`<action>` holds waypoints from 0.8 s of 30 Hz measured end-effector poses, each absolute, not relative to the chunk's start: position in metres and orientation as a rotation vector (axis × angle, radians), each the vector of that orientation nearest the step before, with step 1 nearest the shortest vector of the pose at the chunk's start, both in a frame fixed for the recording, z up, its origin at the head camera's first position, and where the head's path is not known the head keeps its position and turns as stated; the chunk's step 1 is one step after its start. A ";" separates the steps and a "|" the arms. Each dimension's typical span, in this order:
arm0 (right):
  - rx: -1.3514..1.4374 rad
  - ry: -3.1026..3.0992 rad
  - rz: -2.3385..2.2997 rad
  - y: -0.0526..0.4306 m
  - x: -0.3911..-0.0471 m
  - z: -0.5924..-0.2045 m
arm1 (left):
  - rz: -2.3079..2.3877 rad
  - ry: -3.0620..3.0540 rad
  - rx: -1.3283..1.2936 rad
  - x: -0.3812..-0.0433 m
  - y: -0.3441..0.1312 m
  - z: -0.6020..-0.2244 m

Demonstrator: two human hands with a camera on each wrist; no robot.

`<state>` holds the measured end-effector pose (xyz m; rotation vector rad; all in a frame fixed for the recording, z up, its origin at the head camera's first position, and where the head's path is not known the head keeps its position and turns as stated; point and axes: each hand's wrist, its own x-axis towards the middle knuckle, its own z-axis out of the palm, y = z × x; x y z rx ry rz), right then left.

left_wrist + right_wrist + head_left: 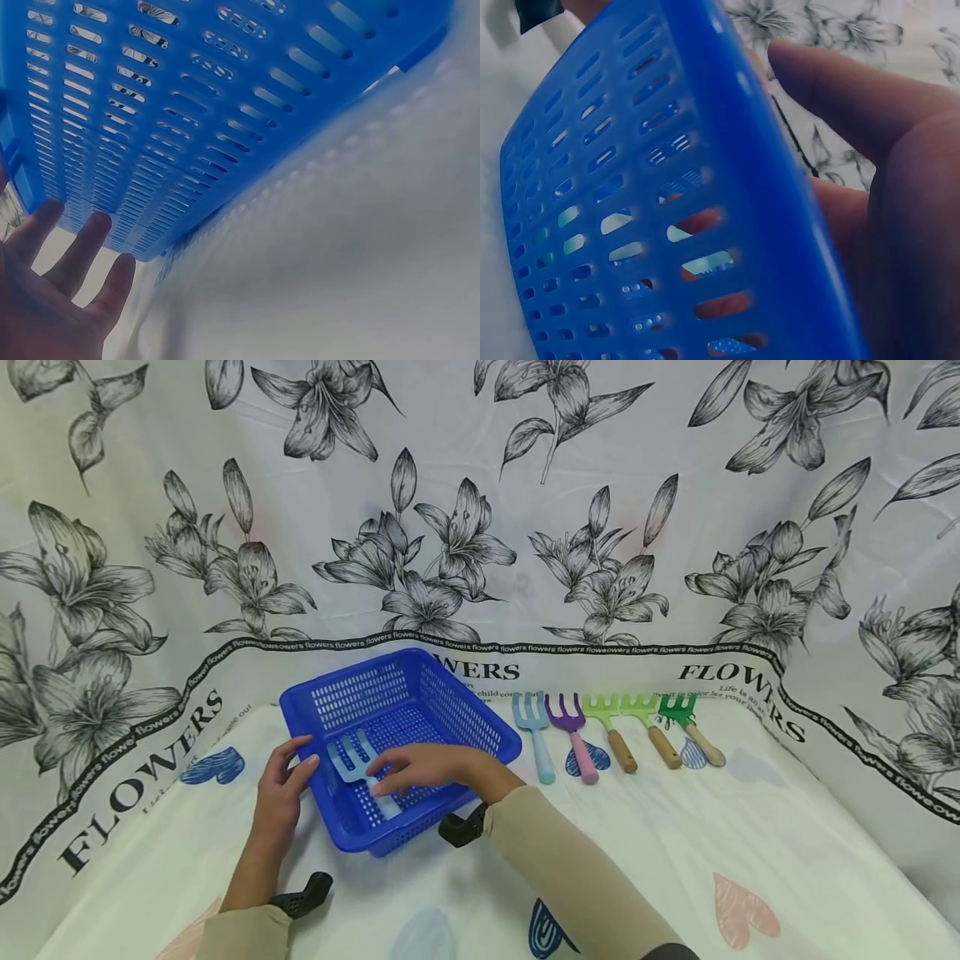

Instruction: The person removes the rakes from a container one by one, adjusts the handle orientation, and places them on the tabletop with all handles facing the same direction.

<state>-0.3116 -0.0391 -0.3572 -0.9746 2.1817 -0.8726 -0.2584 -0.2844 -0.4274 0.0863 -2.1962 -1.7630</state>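
A blue plastic basket (348, 839) with slotted walls stands on the cloth, left of centre. In it lies a light blue toy hand fork (352, 760), its tines toward the back left. My right hand (420, 768) reaches over the near right rim, fingertips at the fork's handle; the right wrist view shows the thumb (832, 90) straight and apart, while the basket wall partly hides the other fingers. At the basket's left rim, my left hand (285, 785) touches with thumb and fingertips. Its fingers (82, 255) are spread and fairly straight beside the outer wall.
To the basket's right, several more forks lie in a row: a light blue one (536, 735), a purple and pink one (573, 735), two light green ones with wooden handles (618, 739), and a dark green one (693, 731). A flower-printed cloth (450, 568) hangs behind.
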 end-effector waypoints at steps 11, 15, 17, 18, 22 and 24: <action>-0.941 2.185 -0.595 -0.049 -0.306 -0.357 | -1.752 -2.190 0.097 -0.255 -0.285 -0.427; -0.947 2.193 -0.562 -0.048 -0.305 -0.355 | -1.746 -2.187 0.087 -0.256 -0.285 -0.428; -0.951 2.207 -0.549 -0.047 -0.305 -0.355 | -1.743 -2.186 0.079 -0.257 -0.285 -0.428; -0.954 2.217 -0.545 -0.047 -0.305 -0.355 | -1.740 -2.186 0.074 -0.257 -0.285 -0.428; -0.949 2.282 -0.565 -0.045 -0.306 -0.356 | -1.732 -2.190 0.062 -0.257 -0.285 -0.429; -0.943 2.308 -0.582 -0.045 -0.306 -0.356 | -1.733 -2.189 0.060 -0.257 -0.285 -0.429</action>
